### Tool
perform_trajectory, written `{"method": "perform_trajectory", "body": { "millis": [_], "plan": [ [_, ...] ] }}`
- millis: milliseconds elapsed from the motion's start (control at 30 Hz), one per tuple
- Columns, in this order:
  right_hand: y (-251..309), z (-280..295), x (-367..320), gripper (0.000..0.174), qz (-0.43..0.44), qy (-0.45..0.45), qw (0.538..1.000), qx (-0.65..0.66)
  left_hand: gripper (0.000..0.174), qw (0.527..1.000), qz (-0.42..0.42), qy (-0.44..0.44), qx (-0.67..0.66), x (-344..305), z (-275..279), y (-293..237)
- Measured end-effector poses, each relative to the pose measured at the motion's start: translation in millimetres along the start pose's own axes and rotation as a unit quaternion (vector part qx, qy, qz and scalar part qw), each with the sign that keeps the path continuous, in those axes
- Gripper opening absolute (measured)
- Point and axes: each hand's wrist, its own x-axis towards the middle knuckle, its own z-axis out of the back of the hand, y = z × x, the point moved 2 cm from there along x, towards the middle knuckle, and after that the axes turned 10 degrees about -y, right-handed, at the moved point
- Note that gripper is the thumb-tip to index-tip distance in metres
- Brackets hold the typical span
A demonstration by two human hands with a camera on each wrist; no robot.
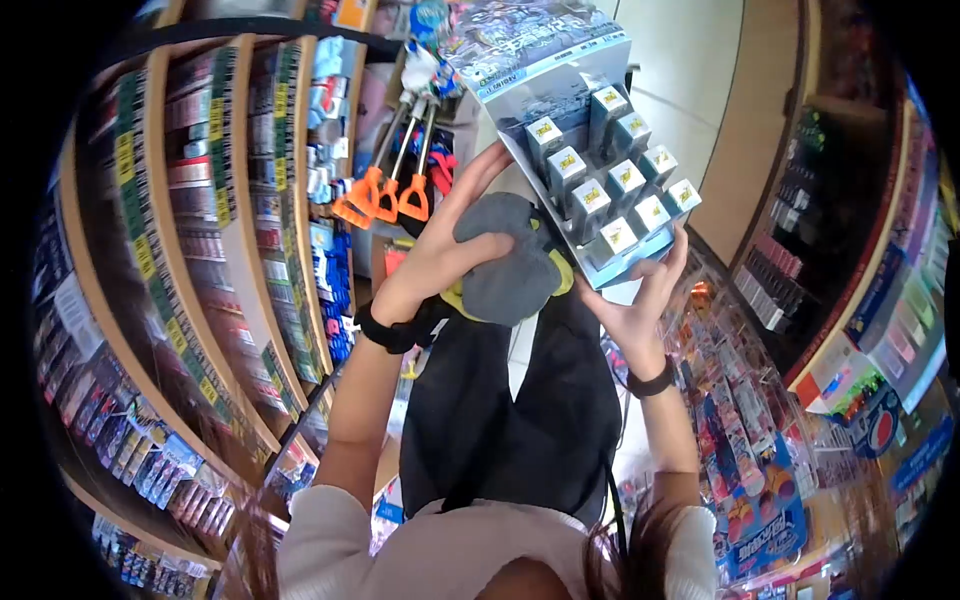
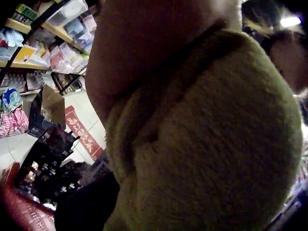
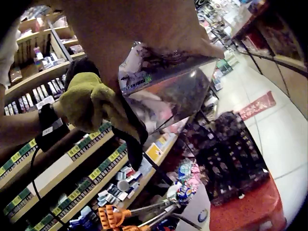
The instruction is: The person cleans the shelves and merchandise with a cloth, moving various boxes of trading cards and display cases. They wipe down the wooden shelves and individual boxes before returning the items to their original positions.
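My left hand (image 1: 440,250) holds a grey plush item (image 1: 512,275) with yellow-green edges, the thumb pressed over its front. Its fingers extend up beside an open cardboard display box (image 1: 545,100). Fuzzy yellow-green plush (image 2: 207,139) fills most of the left wrist view. My right hand (image 1: 640,310) grips the display box at its lower right corner, thumb and fingers spread around it. Several small upright boxes (image 1: 626,178) with white tops stand in the display box, which tilts in front of me. Its shiny side (image 3: 163,98) shows under the right hand in the right wrist view.
Curved shelves (image 1: 225,230) packed with small goods rise at the left. Toy shovels with orange handles (image 1: 388,198) stand beyond my left hand. Packaged goods (image 1: 745,430) line the right. A red crate (image 3: 255,207) bearing dark packages sits on the tiled floor (image 3: 284,139).
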Motion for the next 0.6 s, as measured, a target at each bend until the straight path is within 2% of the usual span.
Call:
{"method": "perform_trajectory", "body": {
  "millis": [33, 167, 267, 333, 467, 533, 567, 600],
  "plan": [
    [-14.4, -2.0, -8.6, 0.054, -0.014, 0.001, 1.000, -0.005, 0.082, 0.999, 0.007, 0.001, 0.046, 7.1, -4.6, 16.1],
    [-71.4, -12.0, -48.2, 0.055, -0.080, 0.014, 0.996, -0.033, 0.081, 0.996, 0.047, 0.004, 0.077, 31.0, -27.8, 73.3],
    [-105.8, -17.3, -68.5, 0.055, -0.098, 0.021, 0.994, -0.042, 0.081, 0.992, 0.063, 0.000, 0.113, 43.1, -39.0, 109.2],
    [-124.4, -21.4, -73.4, 0.054, -0.108, 0.027, 0.993, -0.033, 0.081, 0.990, 0.071, -0.002, 0.123, 51.4, -44.1, 125.4],
    [-157.6, -32.8, -73.0, 0.051, -0.116, 0.074, 0.990, -0.044, 0.081, 0.989, 0.034, -0.012, 0.142, 60.2, -44.9, 149.3],
    [-172.2, -41.1, -68.3, 0.052, -0.092, 0.104, 0.989, -0.042, 0.081, 0.987, 0.077, -0.026, 0.142, 61.7, -44.2, 153.1],
    [-180.2, -45.6, -66.0, 0.051, -0.129, 0.122, 0.984, -0.010, 0.081, 0.986, 0.078, -0.034, 0.140, 61.5, -43.6, 153.9],
    [-185.2, -49.2, -61.2, 0.051, -0.125, 0.129, 0.984, -0.007, 0.076, 0.985, 0.054, -0.057, 0.155, 60.6, -42.3, 153.7]
  ]
}}
